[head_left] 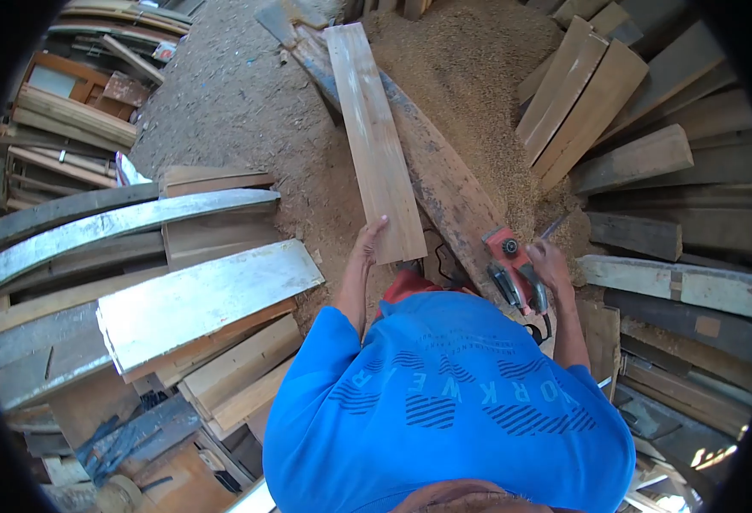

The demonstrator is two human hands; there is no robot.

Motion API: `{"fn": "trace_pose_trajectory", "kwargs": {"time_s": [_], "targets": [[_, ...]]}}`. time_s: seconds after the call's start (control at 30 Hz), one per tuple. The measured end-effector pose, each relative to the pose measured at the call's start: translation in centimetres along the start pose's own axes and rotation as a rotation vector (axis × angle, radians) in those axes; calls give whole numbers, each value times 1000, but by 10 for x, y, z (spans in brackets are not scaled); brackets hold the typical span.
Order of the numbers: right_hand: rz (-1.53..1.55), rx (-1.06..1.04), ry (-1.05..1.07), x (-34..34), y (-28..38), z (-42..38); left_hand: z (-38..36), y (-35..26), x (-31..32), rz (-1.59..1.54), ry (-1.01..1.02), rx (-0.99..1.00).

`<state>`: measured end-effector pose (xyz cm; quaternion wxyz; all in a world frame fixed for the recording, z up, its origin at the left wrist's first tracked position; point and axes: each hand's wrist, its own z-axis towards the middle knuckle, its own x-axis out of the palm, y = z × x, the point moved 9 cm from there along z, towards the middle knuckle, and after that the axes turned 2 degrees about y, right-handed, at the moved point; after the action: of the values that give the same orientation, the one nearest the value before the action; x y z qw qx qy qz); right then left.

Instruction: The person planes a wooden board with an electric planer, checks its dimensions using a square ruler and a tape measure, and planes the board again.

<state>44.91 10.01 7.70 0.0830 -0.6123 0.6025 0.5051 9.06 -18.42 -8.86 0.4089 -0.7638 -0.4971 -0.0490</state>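
Observation:
My left hand (371,241) grips the near end of a long, light wooden board (374,141), thumb on its top face. A lengthwise line runs down the board, and its far part overlaps a thick, worn plank (449,167). On the near part of this plank sits a red electric planer (506,254) with a black knob and a dark handle. Right beside the planer, my right hand (550,263) is closed around a thin, grey, stick-like tool (556,225), which points up and away. What kind of tool it is I cannot tell.
White-faced boards (213,299) and stacked timber lie to my left. More thick planks (581,94) lean and pile up on the right. Wood shavings (479,68) cover the ground beyond the worn plank. A dark cord (548,325) hangs by the planer.

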Motion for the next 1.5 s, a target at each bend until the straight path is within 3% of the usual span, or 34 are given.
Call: {"fn": "trace_pose_trajectory", "kwargs": {"time_s": [0.1,0.23,0.33,0.43,0.53,0.93,1.03,1.23,1.33,1.5], "targets": [[260,22,-96,16,-24,-54,-5,-2,11,32,-62,-42],[122,156,-347,36,-41,-82,-1,-14,21,186,-64,22],[46,312,-374,43,-49,-77,6,-44,-6,618,-363,163],[21,328,-422,45,-50,-75,3,-75,7,818,-459,166],[-12,356,-449,47,-56,-74,13,-85,16,1027,-426,122],[-4,363,-488,44,-52,-74,46,-66,-10,885,-214,183],[0,346,-480,45,-53,-73,52,-66,-6,814,-90,300],[61,273,-460,44,-53,-72,45,-67,-2,726,-54,352],[67,257,-415,43,-47,-73,28,-49,-7,576,-135,126],[91,235,-415,40,-48,-72,23,-1,-28,422,-141,0]]}}
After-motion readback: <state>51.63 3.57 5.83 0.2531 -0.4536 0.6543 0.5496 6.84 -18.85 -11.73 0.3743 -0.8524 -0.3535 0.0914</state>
